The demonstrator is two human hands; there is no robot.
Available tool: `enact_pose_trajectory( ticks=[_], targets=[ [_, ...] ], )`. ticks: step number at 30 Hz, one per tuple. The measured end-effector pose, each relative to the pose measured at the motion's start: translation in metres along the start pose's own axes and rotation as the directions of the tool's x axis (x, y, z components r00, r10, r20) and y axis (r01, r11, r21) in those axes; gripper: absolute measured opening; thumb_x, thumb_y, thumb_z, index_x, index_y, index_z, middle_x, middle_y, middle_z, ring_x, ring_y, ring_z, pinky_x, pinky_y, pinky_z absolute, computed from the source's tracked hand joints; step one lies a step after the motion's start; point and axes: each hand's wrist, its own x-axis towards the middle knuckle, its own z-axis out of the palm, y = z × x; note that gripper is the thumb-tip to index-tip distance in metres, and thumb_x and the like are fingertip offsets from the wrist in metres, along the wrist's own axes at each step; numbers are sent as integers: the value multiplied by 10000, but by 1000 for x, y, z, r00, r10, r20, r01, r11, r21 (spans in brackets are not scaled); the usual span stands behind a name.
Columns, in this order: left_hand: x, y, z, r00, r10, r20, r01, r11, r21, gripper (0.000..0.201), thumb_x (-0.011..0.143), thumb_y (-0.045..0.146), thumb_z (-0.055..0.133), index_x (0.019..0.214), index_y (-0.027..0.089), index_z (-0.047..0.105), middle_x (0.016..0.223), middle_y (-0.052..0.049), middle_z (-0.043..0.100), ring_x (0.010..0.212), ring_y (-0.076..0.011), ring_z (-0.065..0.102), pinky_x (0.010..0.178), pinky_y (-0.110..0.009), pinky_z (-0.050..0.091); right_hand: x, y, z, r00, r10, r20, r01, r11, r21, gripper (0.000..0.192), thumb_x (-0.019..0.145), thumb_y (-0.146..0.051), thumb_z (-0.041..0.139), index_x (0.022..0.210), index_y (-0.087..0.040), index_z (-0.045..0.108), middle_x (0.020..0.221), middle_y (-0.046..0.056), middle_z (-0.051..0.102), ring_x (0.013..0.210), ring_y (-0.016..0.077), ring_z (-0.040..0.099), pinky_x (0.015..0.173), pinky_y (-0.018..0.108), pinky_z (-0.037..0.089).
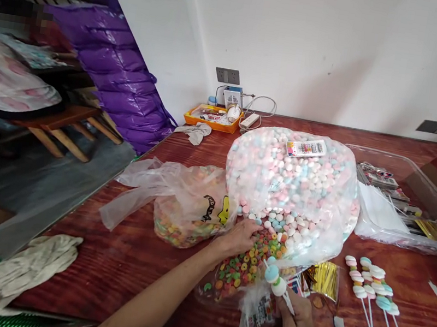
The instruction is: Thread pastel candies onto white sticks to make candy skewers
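Note:
My right hand (297, 317) is closed round the white stick of a marshmallow skewer (278, 287). A blue and a white marshmallow, with a green gummy ring between them, are threaded on it, and the stick's tip shows above. My left hand (240, 237) reaches to the edge of the loose marshmallows (302, 232), its fingers bunched together; what they hold, if anything, is hidden. Just below it lie colourful gummy rings (241, 269) in an open clear bag. Behind stands a large clear bag of pastel marshmallows (282, 179). Several finished marshmallow skewers (378, 291) lie at the right.
A tied bag of gummy rings (179, 223) sits left of my forearm. Gold twist ties (326, 280) lie by the marshmallow bag. A clear plastic tub (381, 233) stands at right, an orange tray (217, 122) at the back. A cloth (29, 272) lies front left. Another person sits at far left.

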Motion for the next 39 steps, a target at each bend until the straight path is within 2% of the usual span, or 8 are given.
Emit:
enact_pose_trajectory(
  ticks=[5,9,13,16,25,29,35,39],
  targets=[
    [-14,14,-2,997,47,-56,-42,995,93,226,820,72,530,885,160,727,994,-129,668,1056,-281,571,938,-425,491,1,-7,-15,999,40,-4,-40,999,25,331,969,-203,449,640,-224,481,592,-8,524,538,154,449,535,278,350],
    [-34,28,-4,965,43,-259,-94,978,-188,211,876,113,543,944,169,735,1000,-102,724,989,-241,621,936,-422,513,4,-13,-17,998,53,46,-54,998,29,314,965,-186,446,660,-211,514,601,-14,521,540,140,433,557,267,353],
    [-62,50,-10,906,-286,-312,-60,642,-765,164,818,272,740,958,191,768,912,-48,762,790,-179,684,763,-328,578,7,-22,-13,992,73,99,-75,997,15,256,956,-172,445,739,-202,577,635,-17,539,561,136,424,569,260,346],
    [-78,65,-9,865,-419,-276,-112,375,-920,211,740,305,833,929,217,796,908,-35,778,819,-180,713,770,-311,597,11,-32,-11,984,77,162,-79,997,9,241,938,-137,429,779,-198,599,665,-14,553,587,138,434,584,261,340],
    [-93,73,-8,730,-92,-677,-358,793,-493,173,791,172,797,940,259,806,987,-34,798,885,-166,750,857,-311,626,13,-49,-12,972,126,201,-127,992,-8,290,882,-76,406,919,-181,674,689,-14,565,618,134,449,618,248,367],
    [-95,79,-6,789,-97,-607,-340,754,-562,93,825,229,775,906,256,811,1001,-46,785,910,-176,742,853,-320,625,8,-49,-12,980,106,169,-109,994,11,276,870,-91,419,900,-183,678,676,-16,556,604,133,448,618,249,377],
    [-95,93,9,822,-467,-327,-214,281,-936,215,734,372,856,909,268,786,909,-18,778,861,-192,736,832,-355,624,5,-48,-2,986,93,140,-105,991,81,278,931,-158,408,771,-191,633,658,-3,539,595,136,420,602,262,379],
    [-94,98,11,855,-460,-239,-173,181,-968,497,731,367,859,1192,284,693,971,-26,793,927,-230,754,871,-402,624,5,-42,3,974,160,158,-180,976,125,306,979,-256,454,711,-194,588,646,-6,515,598,131,396,580,257,368]
  ],
)
